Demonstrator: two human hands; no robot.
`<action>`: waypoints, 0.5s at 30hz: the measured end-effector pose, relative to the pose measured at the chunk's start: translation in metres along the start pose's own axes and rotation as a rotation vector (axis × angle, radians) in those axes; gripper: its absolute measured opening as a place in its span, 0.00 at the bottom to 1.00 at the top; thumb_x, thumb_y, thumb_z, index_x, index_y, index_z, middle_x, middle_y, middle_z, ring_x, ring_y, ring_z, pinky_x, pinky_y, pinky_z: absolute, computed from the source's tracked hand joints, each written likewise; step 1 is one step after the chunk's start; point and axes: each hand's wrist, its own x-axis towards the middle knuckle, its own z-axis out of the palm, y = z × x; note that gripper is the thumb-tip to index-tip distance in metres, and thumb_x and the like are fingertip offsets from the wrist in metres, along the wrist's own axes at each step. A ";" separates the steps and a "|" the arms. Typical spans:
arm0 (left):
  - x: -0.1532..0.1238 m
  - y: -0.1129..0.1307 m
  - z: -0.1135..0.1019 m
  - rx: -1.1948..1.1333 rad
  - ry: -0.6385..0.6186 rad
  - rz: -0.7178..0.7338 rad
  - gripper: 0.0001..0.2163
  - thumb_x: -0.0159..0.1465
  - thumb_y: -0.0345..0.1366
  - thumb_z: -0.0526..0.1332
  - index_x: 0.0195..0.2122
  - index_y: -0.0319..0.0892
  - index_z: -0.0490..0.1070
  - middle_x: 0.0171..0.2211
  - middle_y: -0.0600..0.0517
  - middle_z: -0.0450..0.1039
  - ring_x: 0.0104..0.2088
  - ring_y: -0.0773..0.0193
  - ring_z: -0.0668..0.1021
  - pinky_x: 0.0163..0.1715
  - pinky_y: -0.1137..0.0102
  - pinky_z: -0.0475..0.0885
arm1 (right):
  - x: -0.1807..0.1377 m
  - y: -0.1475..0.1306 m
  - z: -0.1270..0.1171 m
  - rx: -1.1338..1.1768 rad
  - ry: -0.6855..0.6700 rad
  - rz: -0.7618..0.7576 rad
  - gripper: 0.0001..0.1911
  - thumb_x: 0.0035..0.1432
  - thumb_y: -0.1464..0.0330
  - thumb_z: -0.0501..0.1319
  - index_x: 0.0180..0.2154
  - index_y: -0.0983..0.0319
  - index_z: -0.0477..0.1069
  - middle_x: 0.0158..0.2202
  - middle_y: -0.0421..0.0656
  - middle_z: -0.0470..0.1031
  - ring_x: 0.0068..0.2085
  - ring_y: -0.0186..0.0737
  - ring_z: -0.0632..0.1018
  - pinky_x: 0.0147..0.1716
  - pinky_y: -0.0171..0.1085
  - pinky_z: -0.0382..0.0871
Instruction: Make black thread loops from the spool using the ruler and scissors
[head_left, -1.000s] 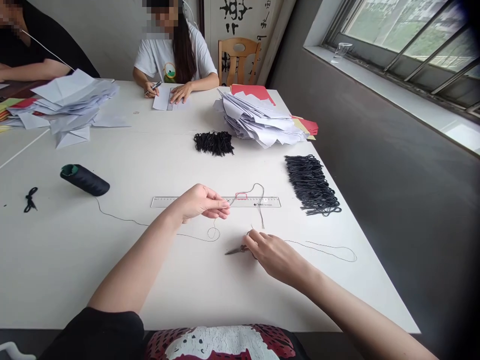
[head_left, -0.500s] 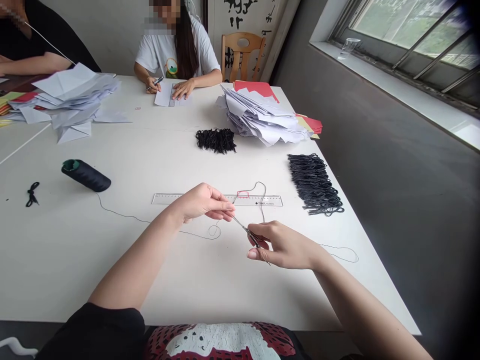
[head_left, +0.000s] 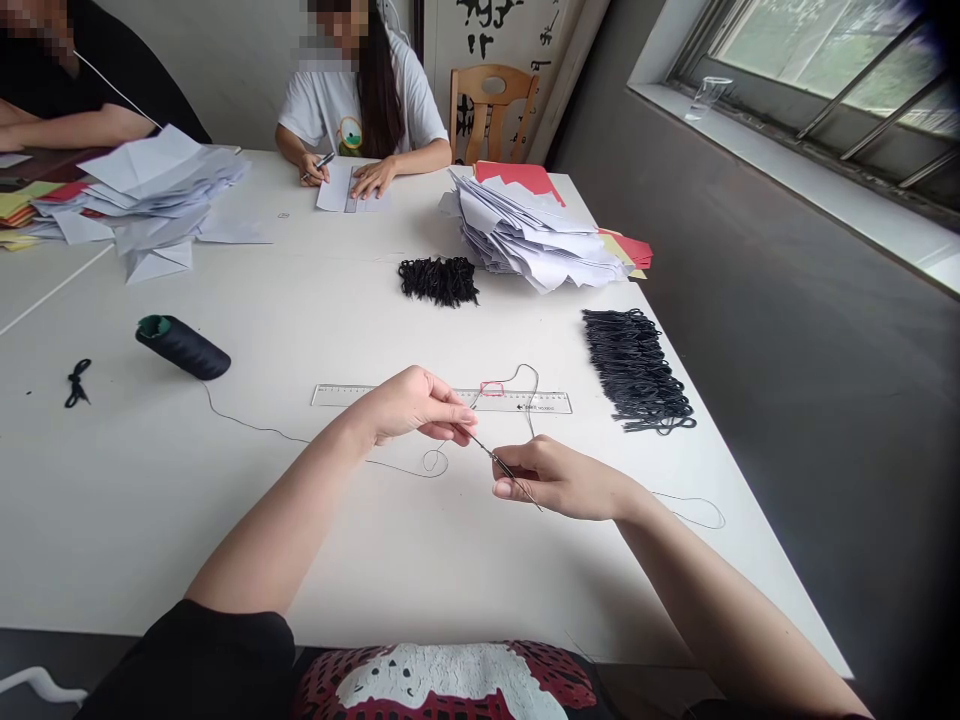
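Observation:
My left hand [head_left: 411,405] pinches a thin dark thread [head_left: 255,426] between thumb and fingertips above a clear plastic ruler [head_left: 352,395]. My right hand [head_left: 559,478] grips small, slim metal scissors [head_left: 501,463], closed, with their points almost at my left fingertips. The thread runs over the table from a dark thread spool [head_left: 183,347], forming a small loop [head_left: 433,461] below my left hand. A little red loop [head_left: 492,388] lies on the ruler. Another stretch of thread curves on the table to the right of my right wrist.
Bundles of black cord loops [head_left: 636,370] lie to the right, with a smaller bunch [head_left: 439,282] ahead. Folded white paper stacks [head_left: 534,235] and red card [head_left: 517,175] stand beyond. A co-worker's hand [head_left: 319,168] holds a pen at the far side.
My right hand has lifted the scissors off the table and brought them up to my left fingertips. The scissors have narrowed from a slightly splayed look to a closed line, and the view has drifted slightly.

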 end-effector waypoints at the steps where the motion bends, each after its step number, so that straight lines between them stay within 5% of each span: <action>1: 0.000 0.000 0.000 -0.002 0.003 0.002 0.14 0.53 0.46 0.72 0.31 0.39 0.81 0.32 0.46 0.81 0.37 0.62 0.82 0.36 0.76 0.76 | 0.000 -0.001 0.000 -0.003 -0.002 0.007 0.25 0.62 0.47 0.54 0.27 0.62 0.59 0.21 0.33 0.53 0.23 0.28 0.54 0.23 0.32 0.51; 15: -0.002 0.000 -0.001 0.006 0.020 0.016 0.13 0.54 0.45 0.71 0.32 0.39 0.82 0.33 0.46 0.81 0.38 0.60 0.82 0.38 0.75 0.76 | 0.002 -0.005 0.002 -0.020 0.045 0.006 0.25 0.62 0.48 0.54 0.26 0.61 0.56 0.20 0.33 0.52 0.23 0.28 0.54 0.23 0.32 0.51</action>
